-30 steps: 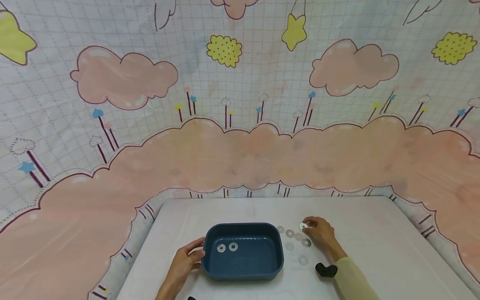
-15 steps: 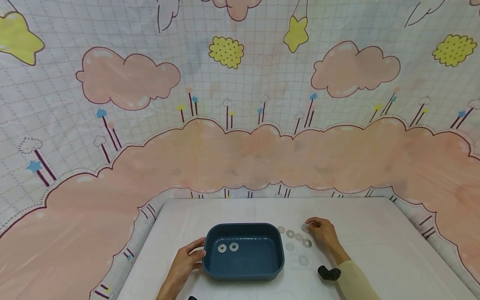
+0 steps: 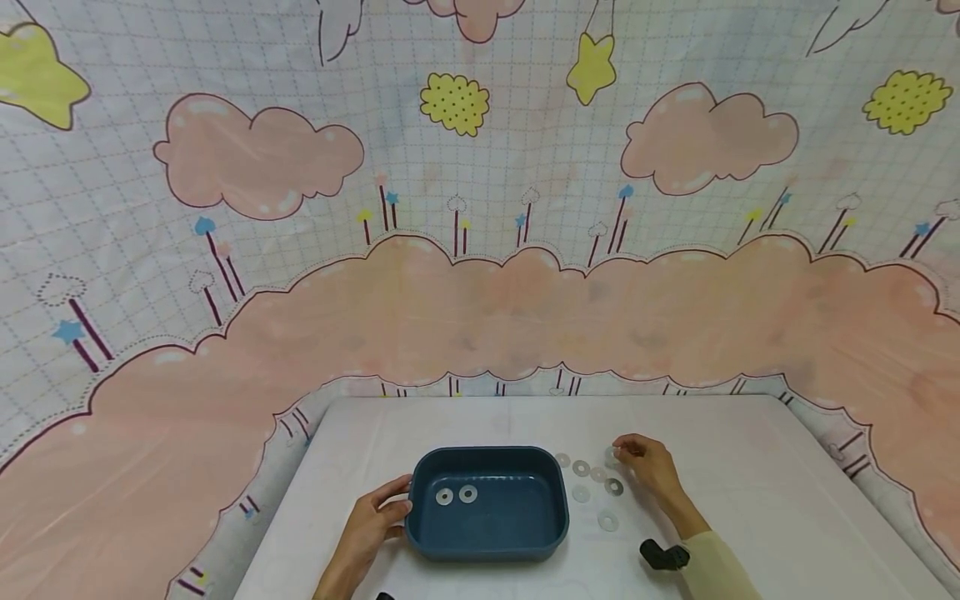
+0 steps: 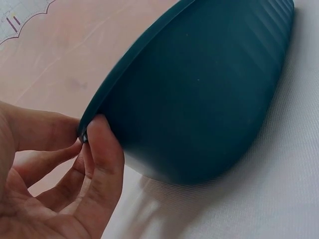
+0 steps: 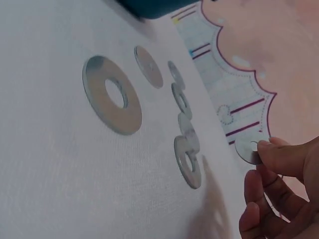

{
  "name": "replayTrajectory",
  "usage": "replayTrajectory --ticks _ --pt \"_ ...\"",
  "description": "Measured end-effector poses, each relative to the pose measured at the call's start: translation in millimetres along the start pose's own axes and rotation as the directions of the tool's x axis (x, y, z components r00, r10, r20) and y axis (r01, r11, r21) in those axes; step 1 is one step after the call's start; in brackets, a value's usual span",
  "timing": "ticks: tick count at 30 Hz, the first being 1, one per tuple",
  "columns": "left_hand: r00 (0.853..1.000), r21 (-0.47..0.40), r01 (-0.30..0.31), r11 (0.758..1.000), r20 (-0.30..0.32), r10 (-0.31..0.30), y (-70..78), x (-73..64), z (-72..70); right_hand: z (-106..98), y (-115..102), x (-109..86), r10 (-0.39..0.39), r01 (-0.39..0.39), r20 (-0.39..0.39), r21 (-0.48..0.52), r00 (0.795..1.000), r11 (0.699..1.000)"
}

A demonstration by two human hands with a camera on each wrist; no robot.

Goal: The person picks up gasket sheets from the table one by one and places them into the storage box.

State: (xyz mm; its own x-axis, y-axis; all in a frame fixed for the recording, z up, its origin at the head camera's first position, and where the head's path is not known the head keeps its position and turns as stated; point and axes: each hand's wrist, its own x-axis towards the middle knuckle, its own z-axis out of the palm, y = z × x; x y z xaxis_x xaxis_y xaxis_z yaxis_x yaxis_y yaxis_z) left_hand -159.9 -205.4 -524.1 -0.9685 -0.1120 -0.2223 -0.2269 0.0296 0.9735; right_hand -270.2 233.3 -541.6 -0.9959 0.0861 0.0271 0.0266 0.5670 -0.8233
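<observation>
The person wears a plain, pale yellow-green sleeve (image 3: 720,571) whose cuff (image 3: 694,533) stops short of the bare right hand (image 3: 648,462), with a small, bent black device (image 3: 663,556) beside it, while the left hand (image 3: 372,512) is bare too, a black sliver (image 3: 385,596) showing near its forearm (image 3: 337,572) in the head view.

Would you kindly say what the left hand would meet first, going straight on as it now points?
Most likely the blue tray, straight away: the left hand grips its rim.

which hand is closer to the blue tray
Left. The left hand grips the blue tray at its left end. The right hand is apart from it, off past its right end, pinching a washer.
</observation>
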Motion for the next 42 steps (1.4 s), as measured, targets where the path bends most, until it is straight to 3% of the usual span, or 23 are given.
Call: replayTrajectory --ticks 17,42 --pt "1.000 0.016 -0.005 1.000 0.020 0.005 2.7 4.4 -2.5 -1 -22 -14.7 0.038 -0.051 0.060 0.246 0.997 0.968" --pt "1.000 0.009 -0.002 1.000 0.008 0.002 4.1 14.5 -3.8 -5 -72 -31.5 0.007 -0.062 0.150 0.369 0.989 0.927"
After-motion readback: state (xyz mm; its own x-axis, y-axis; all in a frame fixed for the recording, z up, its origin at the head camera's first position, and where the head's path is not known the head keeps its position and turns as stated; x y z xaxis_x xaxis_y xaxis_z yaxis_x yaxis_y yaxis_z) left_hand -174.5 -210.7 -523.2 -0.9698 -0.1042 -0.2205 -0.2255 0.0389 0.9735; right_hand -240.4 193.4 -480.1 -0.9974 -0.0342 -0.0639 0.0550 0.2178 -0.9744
